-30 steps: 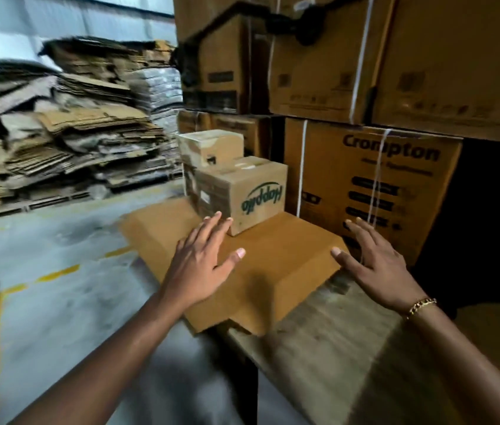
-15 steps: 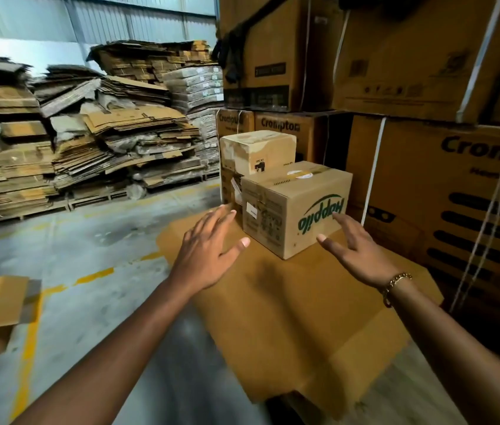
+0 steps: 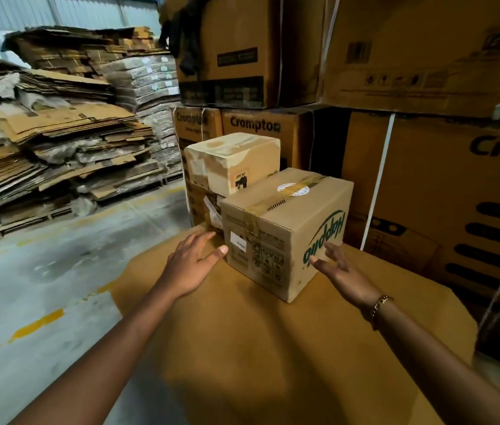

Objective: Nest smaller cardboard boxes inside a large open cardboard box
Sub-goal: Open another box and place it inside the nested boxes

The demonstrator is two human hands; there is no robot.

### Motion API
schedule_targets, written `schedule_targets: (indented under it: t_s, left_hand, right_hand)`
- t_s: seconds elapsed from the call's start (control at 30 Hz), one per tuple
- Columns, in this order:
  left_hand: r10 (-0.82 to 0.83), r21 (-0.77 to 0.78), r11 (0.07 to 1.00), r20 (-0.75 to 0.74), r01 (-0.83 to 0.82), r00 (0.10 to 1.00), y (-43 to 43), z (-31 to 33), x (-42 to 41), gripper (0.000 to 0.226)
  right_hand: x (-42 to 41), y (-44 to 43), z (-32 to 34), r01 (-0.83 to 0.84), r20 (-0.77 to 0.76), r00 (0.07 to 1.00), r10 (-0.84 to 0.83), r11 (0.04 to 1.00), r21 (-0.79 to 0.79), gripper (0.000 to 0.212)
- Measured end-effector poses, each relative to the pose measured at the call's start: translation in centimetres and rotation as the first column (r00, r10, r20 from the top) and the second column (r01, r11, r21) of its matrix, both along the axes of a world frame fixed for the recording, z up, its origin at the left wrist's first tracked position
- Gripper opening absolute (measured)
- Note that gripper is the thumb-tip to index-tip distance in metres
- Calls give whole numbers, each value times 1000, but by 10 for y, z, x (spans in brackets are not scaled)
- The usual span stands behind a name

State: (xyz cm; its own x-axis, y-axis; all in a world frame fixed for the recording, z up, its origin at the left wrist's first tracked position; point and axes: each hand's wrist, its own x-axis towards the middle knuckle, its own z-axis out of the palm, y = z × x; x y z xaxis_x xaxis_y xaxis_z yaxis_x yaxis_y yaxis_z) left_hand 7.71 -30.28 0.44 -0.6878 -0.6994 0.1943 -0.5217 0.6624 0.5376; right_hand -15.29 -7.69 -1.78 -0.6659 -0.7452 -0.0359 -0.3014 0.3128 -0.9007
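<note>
A taped small cardboard box [image 3: 285, 228] with upside-down green lettering stands on a wide flat brown cardboard surface [image 3: 273, 348]. Behind it a paler, worn small box [image 3: 230, 161] sits on top of another box [image 3: 201, 207] that is mostly hidden. My left hand [image 3: 192, 265] is open beside the lettered box's left face, thumb tip almost touching it. My right hand [image 3: 336, 268] is open in front of its right face, fingers spread and close to the lettering. Neither hand holds anything.
Large printed cartons [image 3: 444, 191] are stacked high at the right and behind, bound with white straps. Piles of flattened cardboard [image 3: 58, 142] fill the left background. A grey concrete floor [image 3: 43, 271] with yellow line marks lies at the left.
Both hands have reached forward and closed in on the lettered box's two sides. The view has moved nearer to the boxes.
</note>
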Motion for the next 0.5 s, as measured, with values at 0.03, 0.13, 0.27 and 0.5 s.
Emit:
schedule_targets:
  t_s: [0.03,0.13,0.27,0.5]
  left_hand:
    - [-20,41,999,-13,21,1000,-22,-4,-14,69]
    - [-66,201,976,-82,81,994,-83,-12,-60,80]
    - [-70,408,901,-198,147,978,-161,-19,-120,106]
    - [6,656,738,-243,160,970,-232,-35,-188,58]
  right_hand:
    - [-5,-11,-4,29,18,999,-29,1000,4,77]
    - [-19,-45,-14,134,97,986,-134,991,4,76]
    - [-34,-90,-19,294,228,931,-284,956,-11,73]
    - [-41,-143,-18,448,398,819,-412,894,5,74]
